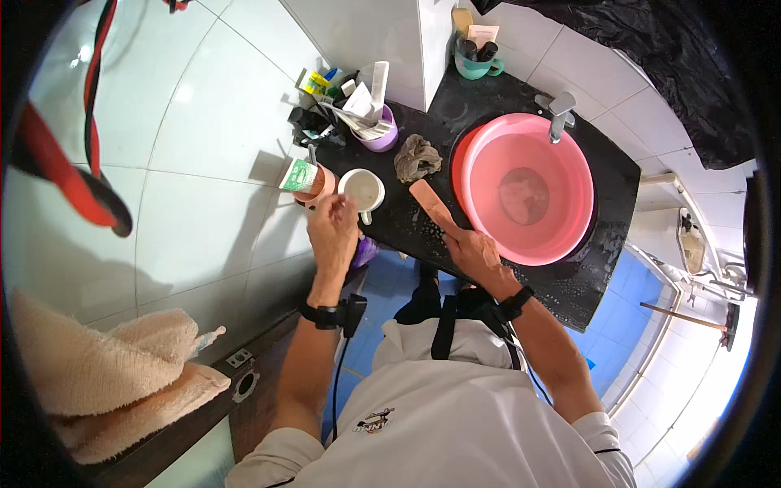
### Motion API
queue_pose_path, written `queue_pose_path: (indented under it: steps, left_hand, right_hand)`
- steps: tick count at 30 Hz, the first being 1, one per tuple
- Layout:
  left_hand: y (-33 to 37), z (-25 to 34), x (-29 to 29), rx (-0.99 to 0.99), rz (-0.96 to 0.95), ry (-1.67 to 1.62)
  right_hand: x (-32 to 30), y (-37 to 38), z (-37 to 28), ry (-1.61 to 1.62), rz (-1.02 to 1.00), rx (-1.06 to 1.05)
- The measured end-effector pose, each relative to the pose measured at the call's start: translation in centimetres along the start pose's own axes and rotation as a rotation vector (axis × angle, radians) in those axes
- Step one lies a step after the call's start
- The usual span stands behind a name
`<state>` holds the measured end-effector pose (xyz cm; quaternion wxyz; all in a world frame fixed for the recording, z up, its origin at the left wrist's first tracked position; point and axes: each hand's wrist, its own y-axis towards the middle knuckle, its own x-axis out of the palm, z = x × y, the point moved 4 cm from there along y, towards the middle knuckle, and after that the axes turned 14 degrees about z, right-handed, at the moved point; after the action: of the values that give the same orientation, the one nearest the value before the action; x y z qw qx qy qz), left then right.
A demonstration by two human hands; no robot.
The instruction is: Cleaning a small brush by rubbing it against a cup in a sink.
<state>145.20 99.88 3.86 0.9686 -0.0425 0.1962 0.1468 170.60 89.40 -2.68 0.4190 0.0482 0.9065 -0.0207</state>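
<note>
My right hand is closed round one end of a flat peach-coloured strip, which points up and left over the black counter. Its exact kind cannot be made out. To its right stands a pink basin with some water in it. My left hand has its fingers curled together beside a white mug and an orange cup. Whatever those fingers may hold is hidden. A green and white tube leans in the orange cup. Between the mug and basin lies a crumpled brown-grey bag.
Behind the mug, a purple cup holds combs and other toiletries. A teal mug stands in the back corner, near the tap. Towels hang at the left; red and black cords dangle above.
</note>
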Motion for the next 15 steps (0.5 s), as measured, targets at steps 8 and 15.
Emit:
queue_pose_path:
  steps: [8,15]
  left_hand:
    - [-1.7,-8.5,2.3,-0.65,-0.227,-0.136]
    - [-3.5,-10.8,4.4,-0.861,-0.425,-0.532]
  right_hand:
    - [-0.3,-3.7,-1.9,0.039,-0.075,-0.062]
    - [-4.0,-4.4,1.8,-0.004,0.155,0.009]
